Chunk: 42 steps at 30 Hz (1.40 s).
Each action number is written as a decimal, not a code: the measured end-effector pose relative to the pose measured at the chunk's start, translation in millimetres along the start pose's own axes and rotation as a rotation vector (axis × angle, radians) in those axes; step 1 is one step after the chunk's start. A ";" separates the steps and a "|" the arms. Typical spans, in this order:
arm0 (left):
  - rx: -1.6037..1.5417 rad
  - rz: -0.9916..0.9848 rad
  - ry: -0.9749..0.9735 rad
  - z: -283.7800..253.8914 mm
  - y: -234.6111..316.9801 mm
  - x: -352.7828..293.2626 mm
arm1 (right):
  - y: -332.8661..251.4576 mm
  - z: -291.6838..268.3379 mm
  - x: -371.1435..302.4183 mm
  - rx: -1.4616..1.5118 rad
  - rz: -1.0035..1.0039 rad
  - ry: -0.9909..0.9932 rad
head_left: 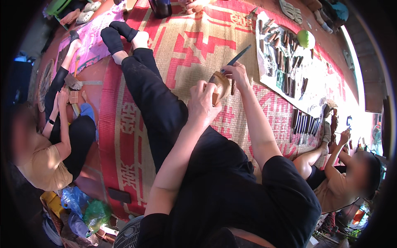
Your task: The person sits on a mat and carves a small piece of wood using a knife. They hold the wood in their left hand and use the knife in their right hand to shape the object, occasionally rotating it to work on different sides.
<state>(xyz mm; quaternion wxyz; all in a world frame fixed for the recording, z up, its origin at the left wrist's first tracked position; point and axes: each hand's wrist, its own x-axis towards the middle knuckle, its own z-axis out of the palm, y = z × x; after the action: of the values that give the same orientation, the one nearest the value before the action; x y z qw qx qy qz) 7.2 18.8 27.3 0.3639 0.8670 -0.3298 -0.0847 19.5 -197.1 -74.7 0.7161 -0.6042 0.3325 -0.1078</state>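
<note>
My left hand (pixel 202 103) is closed around a brown, curved piece (pixel 222 84) that looks like carved wood. A flat orange-brown face (pixel 215 98) shows under its fingers; I cannot tell whether it belongs to the same piece. My right hand (pixel 236 73) is closed on a slim, dark, blade-like tool (pixel 242 54), which points up and away to the right. Its fingers are right beside the far end of the wooden piece, but whether the tool touches the wood is hidden. Both hands are above my black-clad lap and the mat.
A red and straw woven mat (pixel 182 53) lies beneath me. On the right, a white cloth (pixel 269 78) bears several wooden-handled tools (pixel 285 62), near a green round fruit (pixel 306 39). More tools (pixel 305 122) lie in a row. People sit left and right; plastic bags (pixel 96 213) lie lower left.
</note>
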 end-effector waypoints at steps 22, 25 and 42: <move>0.003 -0.002 0.003 1.7 0.2 1.2 | 7.6 -19.1 5.2 0.092 -0.011 0.126; 0.000 -0.024 0.005 -0.6 1.4 1.0 | -3.3 -8.4 -6.4 0.070 -0.032 0.046; -0.003 0.023 0.040 0.9 -0.5 2.4 | 16.5 -4.0 -12.7 0.018 -0.007 -0.017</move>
<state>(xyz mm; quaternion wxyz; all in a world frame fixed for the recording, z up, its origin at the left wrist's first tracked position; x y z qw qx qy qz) 8.9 17.1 26.5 0.3728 0.8641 -0.3322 -0.0635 3.4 -189.2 -85.9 0.7240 -0.5998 0.3232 -0.1082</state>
